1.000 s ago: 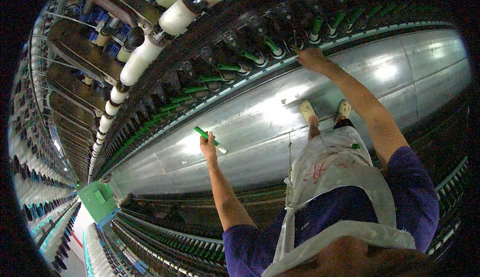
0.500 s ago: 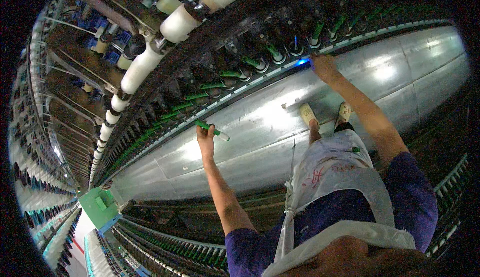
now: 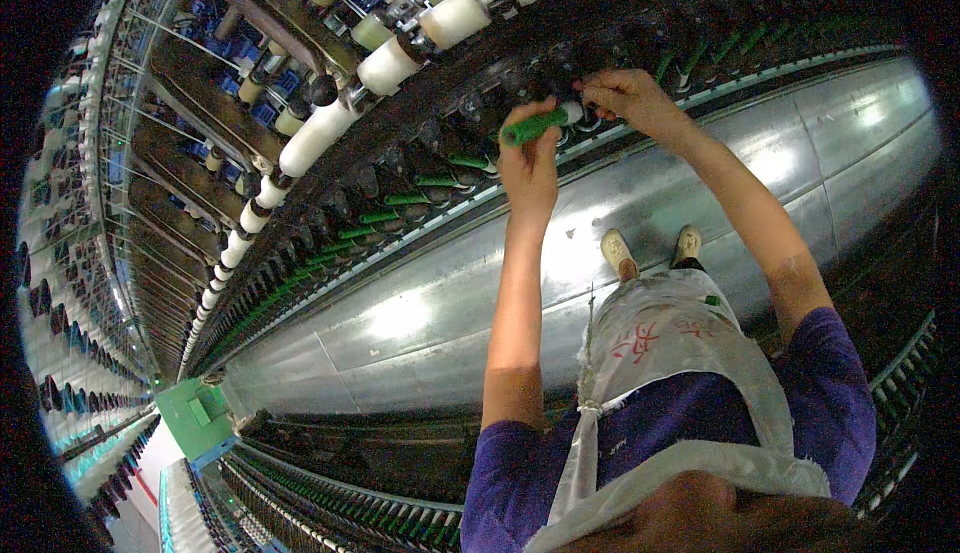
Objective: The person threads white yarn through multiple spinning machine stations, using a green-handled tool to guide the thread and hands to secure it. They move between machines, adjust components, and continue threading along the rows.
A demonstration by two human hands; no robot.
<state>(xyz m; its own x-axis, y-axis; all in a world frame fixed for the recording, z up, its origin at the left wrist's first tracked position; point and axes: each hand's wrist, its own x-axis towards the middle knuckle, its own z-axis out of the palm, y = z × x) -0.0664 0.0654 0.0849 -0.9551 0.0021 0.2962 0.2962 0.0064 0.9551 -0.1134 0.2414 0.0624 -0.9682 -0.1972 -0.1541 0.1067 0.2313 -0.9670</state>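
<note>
Green tubes (image 3: 437,182) line the pale rail (image 3: 740,81). Left hand (image 3: 528,161), beyond rail: grip closed round a green-and-white bobbin (image 3: 537,126). Right hand (image 3: 637,99), also beyond rail: fingers curled near bobbin's white end; whether they pinch anything, cannot tell. Advise bobbin steady, light fingertips, clear of tubes. Machine parts behind hands hidden; any thread unresolved.

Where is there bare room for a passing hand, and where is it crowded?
Free: the metal floor, left of the shoes below the bobbin row, and right of the right forearm. Crowded: the bobbin row, where the left hand, gripping a green tube, and the right hand nearly meet.
</note>
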